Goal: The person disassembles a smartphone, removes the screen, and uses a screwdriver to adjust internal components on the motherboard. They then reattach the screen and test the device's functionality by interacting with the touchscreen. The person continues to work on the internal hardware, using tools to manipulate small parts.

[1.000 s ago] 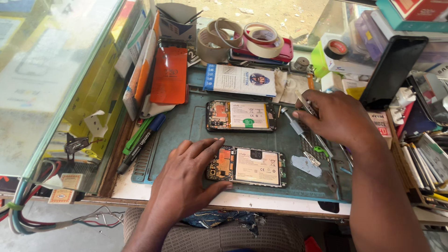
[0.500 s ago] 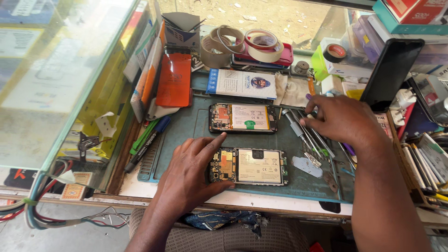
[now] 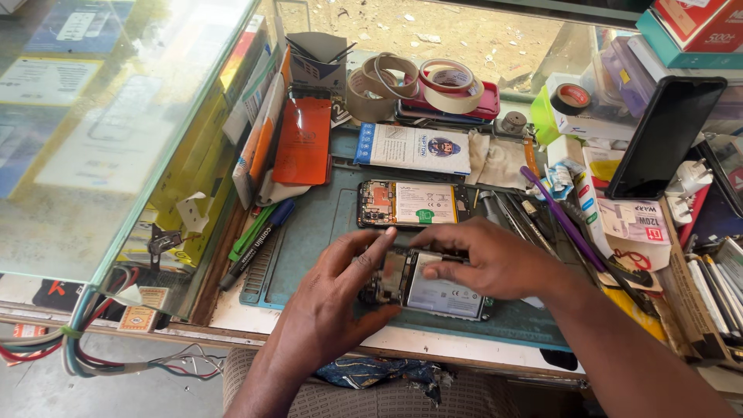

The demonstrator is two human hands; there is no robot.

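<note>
opened phone [image 3: 441,290] now gripped by left hand [image 3: 340,298] and newly arrived right hand [image 3: 495,263].

Bare green mat [image 3: 309,232] on the worktop lies open left of the left hand [image 3: 340,302], up to the pens [image 3: 251,244] at its left edge. Behind both hands a second opened phone [image 3: 410,203] blocks the way, just beside them. To the right of the right hand [image 3: 495,263], screwdrivers and tweezers [image 3: 534,220] crowd the mat. Tape rolls [image 3: 418,85] and a propped dark phone [image 3: 665,135] wall the back.
</note>
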